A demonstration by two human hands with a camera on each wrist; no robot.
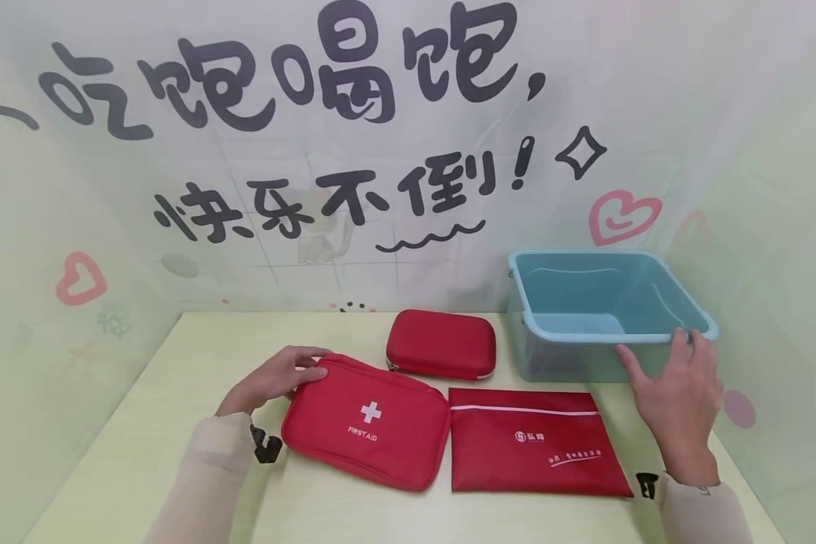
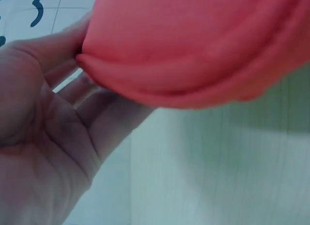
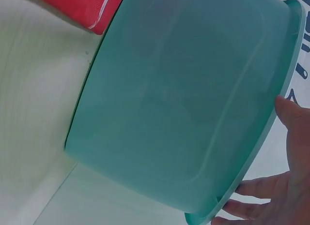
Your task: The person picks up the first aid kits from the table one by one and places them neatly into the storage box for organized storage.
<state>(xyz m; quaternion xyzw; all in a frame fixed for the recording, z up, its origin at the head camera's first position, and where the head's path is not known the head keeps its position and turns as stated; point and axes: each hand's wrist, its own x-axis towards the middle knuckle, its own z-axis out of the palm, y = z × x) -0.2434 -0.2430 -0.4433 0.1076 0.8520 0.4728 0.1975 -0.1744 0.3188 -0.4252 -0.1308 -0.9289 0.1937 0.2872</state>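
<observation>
My left hand (image 1: 282,381) pinches the upper left corner of a red first aid bag (image 1: 387,423) with a white cross. In the left wrist view, the thumb lies on top of the bag (image 2: 184,46) and the fingers go beneath its edge. On the right, my right hand (image 1: 683,397) holds the front rim of a light blue plastic bin (image 1: 571,359) near its right corner. In the right wrist view, thumb and fingers are spread along the rim of the bin (image 3: 179,99). From the head view, the bin's visible floor is bare.
Behind the first aid bag lies a red hard zip case (image 1: 442,344), left of the bin. A flat red pouch (image 1: 530,461) with a white stripe lies in front of the bin. Printed wall sheets enclose the pale wooden table (image 1: 156,423) at back and sides.
</observation>
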